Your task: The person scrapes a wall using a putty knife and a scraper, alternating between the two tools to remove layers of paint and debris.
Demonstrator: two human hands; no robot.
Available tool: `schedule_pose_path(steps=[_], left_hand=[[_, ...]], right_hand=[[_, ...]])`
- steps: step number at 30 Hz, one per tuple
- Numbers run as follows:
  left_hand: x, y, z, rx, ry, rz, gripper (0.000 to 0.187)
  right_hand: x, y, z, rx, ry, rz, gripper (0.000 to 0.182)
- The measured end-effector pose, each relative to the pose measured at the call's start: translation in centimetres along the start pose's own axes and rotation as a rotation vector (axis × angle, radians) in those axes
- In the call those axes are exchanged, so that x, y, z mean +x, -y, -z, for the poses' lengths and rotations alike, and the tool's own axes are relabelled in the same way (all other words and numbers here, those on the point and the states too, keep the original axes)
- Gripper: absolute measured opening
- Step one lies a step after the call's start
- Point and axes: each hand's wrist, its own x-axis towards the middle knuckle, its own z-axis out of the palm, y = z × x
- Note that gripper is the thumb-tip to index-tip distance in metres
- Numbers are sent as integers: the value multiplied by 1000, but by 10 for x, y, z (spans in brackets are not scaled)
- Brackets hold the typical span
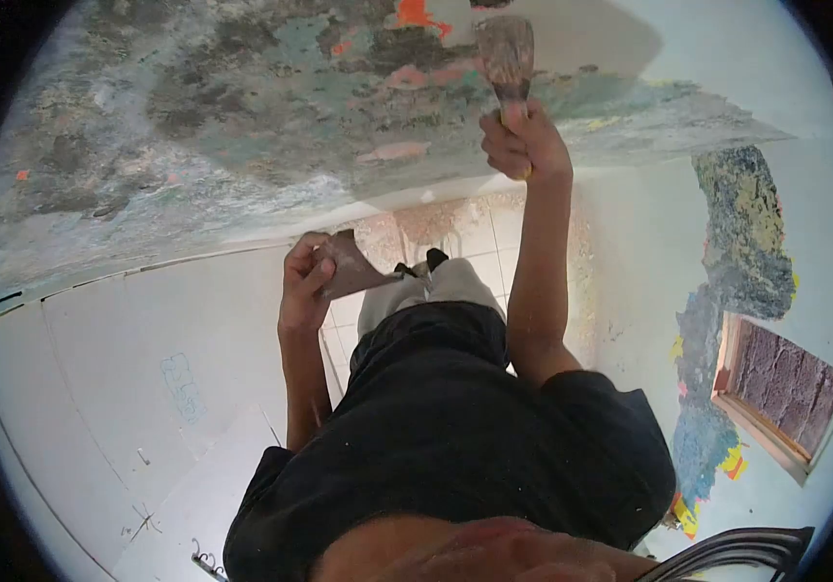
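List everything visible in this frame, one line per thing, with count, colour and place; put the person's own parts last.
scraper: one, brown-grey blade, top centre, against the peeling surface
peeling surface: one, grey, teal and pink patches, across the top
flat tool: one, brownish, centre left
tiled floor: one, pale with dust, centre
window opening: one, wood frame, right
wall: one, white with a scraped multicolour strip, right
dark curved bars: a few, bottom right
black shirt: one, lower centre
right hand: grip closed on the scraper handle
left hand: grip closed on the flat tool
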Motion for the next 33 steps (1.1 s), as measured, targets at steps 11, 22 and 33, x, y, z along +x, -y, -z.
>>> schedule_pose_path(steps=[11,22,33], left_hand=[[-8,-3,6,-49,13,-62,31],[-3,-2,7,-9,-6,-56,28],[-5,3,6,9,-10,-66,24]], right_hand=[[-15,7,-8,16,-110,-48,23],[-16,10,2,-80,-84,-57,19],[-27,29,-2,-212,-256,-211,30]])
